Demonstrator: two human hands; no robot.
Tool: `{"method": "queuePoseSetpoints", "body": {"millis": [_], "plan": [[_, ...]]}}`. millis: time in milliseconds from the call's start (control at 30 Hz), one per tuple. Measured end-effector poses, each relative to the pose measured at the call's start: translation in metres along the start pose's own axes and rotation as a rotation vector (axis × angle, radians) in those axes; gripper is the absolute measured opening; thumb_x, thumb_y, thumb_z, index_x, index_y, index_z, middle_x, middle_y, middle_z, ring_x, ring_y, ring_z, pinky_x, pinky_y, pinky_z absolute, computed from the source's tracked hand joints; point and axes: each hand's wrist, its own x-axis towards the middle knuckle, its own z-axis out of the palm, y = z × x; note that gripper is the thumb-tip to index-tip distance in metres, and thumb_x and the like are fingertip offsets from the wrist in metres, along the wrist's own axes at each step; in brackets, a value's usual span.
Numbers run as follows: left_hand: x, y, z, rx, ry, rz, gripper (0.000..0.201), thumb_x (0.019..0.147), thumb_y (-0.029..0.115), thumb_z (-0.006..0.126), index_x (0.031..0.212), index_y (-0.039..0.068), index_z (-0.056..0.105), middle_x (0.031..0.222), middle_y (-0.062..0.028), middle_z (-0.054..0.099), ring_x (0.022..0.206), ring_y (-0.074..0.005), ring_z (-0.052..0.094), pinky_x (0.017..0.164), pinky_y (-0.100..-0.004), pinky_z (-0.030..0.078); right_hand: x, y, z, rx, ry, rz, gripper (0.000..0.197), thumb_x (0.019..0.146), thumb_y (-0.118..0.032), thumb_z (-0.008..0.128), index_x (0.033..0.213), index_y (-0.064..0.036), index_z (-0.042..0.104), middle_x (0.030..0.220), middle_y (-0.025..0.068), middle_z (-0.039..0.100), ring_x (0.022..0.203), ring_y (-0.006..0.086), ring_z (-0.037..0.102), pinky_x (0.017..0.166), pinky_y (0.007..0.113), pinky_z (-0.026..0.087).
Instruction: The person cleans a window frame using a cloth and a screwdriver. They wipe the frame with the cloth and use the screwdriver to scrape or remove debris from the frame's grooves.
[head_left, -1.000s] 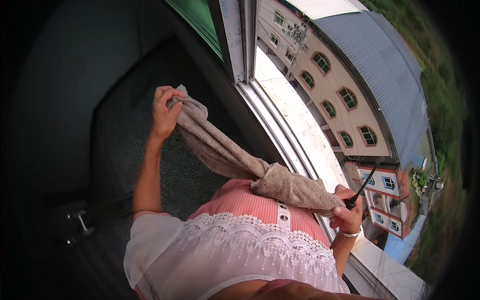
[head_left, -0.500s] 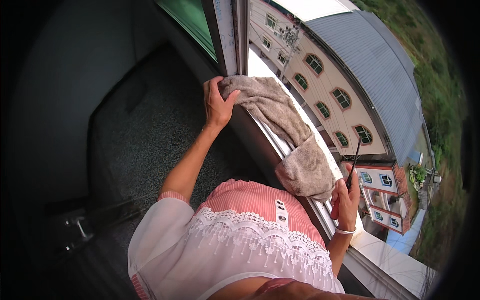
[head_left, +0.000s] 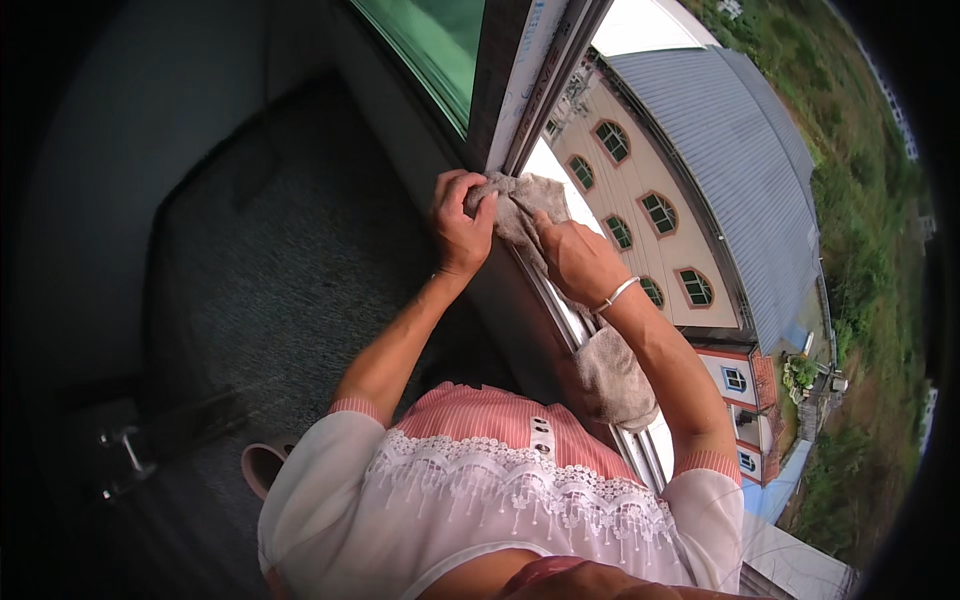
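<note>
A grey-brown cloth (head_left: 615, 378) is draped along the metal window track (head_left: 567, 318), its far end bunched against the upright window frame (head_left: 520, 100). My left hand (head_left: 462, 228) pinches that far end between thumb and fingers, right at the foot of the frame. Close beside it, my right hand (head_left: 580, 262) is closed with a finger pointing forward, over the cloth. From its fingertips the thin dark shaft of a screwdriver (head_left: 522, 207) presses into the cloth's folds. The red handle is hidden inside my right hand now. The cloth's near end lies folded under my right forearm.
Outside the sill, on the right, there is a drop toward a building with a grey roof (head_left: 715, 130) and green land. Green window glass (head_left: 430, 50) stands at the far left of the frame. Dark speckled floor (head_left: 290, 260) lies to the left, with a slipper (head_left: 262, 465) on it.
My right hand has moved from the near end of the sill far forward, bringing the screwdriver's tip down onto the cloth next to my left hand. My left hand keeps its hold on the cloth.
</note>
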Motion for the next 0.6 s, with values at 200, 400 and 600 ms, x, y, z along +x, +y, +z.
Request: {"method": "queuePoseSetpoints", "body": {"millis": [200, 400, 600], "plan": [[-0.004, 0.0, 0.001, 0.096, -0.195, 0.17, 0.022, 0.079, -0.005, 0.07, 0.101, 0.001, 0.068, 0.103, -0.0137, 0.063, 0.095, -0.0363, 0.06, 0.084, -0.0436, 0.052, 0.026, -0.003, -0.003, -0.103, -0.061, -0.012, 0.024, 0.101, -0.01, 0.043, 0.105, 0.0088, 0.058, 0.076, 0.0253, 0.069, 0.075, 0.0448, 0.07, 0.067, 0.051, 0.057], [-0.044, 0.05, -0.016, -0.107, -0.476, 0.165, 0.025, 0.075, -0.004, 0.074, 0.099, 0.0, 0.071, 0.099, -0.0133, 0.065, 0.091, -0.0333, 0.062, 0.081, -0.0413, 0.053, -0.07, 0.013, 0.003, 0.081, -0.204, 0.055, 0.046, 0.093, 0.0, 0.048, 0.137, 0.0136, 0.047, 0.077, 0.0306, 0.065, 0.076, 0.0487, 0.066, 0.069, 0.054, 0.052], [-0.046, 0.047, -0.013, -0.08, -0.388, 0.115, 0.023, 0.076, -0.006, 0.073, 0.098, 0.0, 0.071, 0.099, -0.0131, 0.065, 0.091, -0.0331, 0.062, 0.08, -0.0399, 0.054, -0.071, -0.001, 0.008, -0.085, -0.138, 0.076, 0.048, 0.093, -0.004, 0.049, 0.138, 0.014, 0.048, 0.079, 0.0271, 0.068, 0.074, 0.0419, 0.069, 0.067, 0.051, 0.056]]}}
